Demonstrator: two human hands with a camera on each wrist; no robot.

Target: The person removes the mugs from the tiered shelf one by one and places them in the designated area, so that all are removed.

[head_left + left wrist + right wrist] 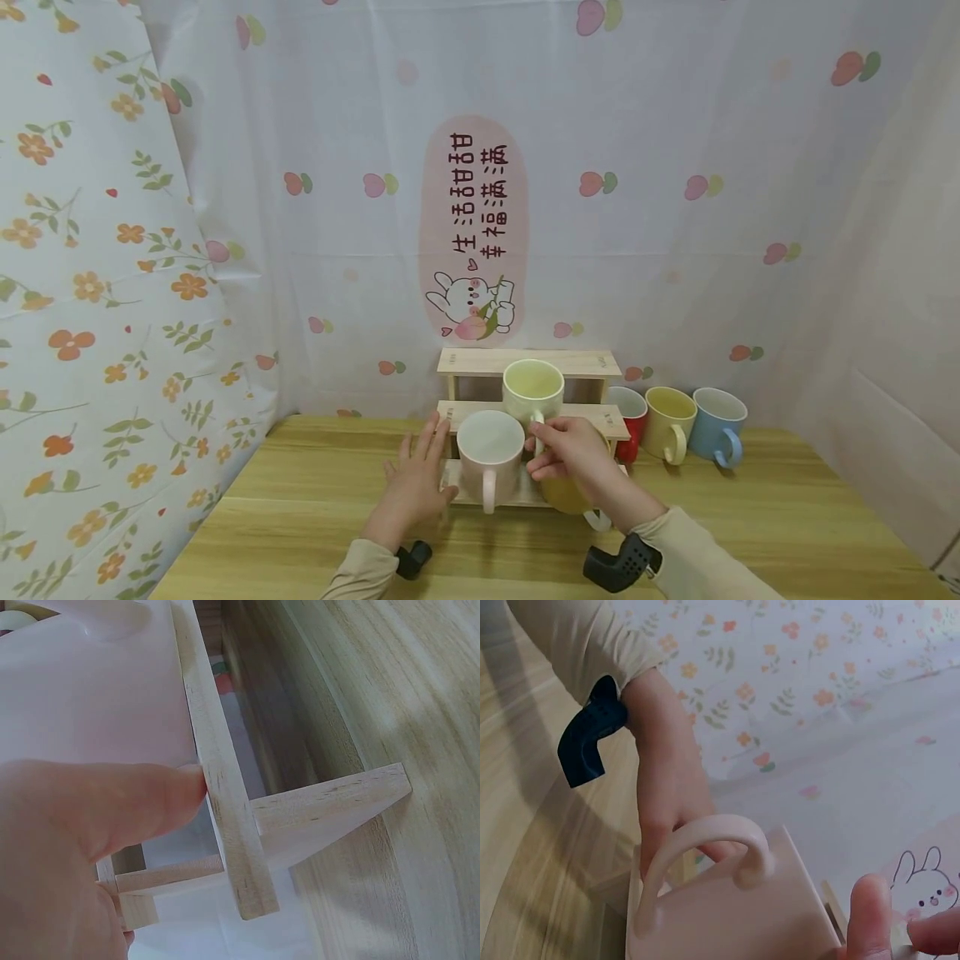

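Observation:
My right hand (581, 458) pinches the handle of a pale yellow-green mug (525, 408), which is at the middle step of a three-step wooden rack (480, 362). Below it, a pink mug (480, 475) sits on the lowest step with its handle toward me. A mustard mug (562, 496) is beside that one, partly hidden by my right hand. At the rack's left end my left hand (416, 483) rests with fingers extended. In the left wrist view its thumb (150, 799) touches the lowest board (225, 787), close by the pink mug.
Right of the rack stand a red mug (628, 425), a yellow mug (667, 417) and a blue mug (716, 425) on the wood-grain table (300, 500). A patterned cloth (675, 250) hangs behind, and a floral one (90, 333) at the left.

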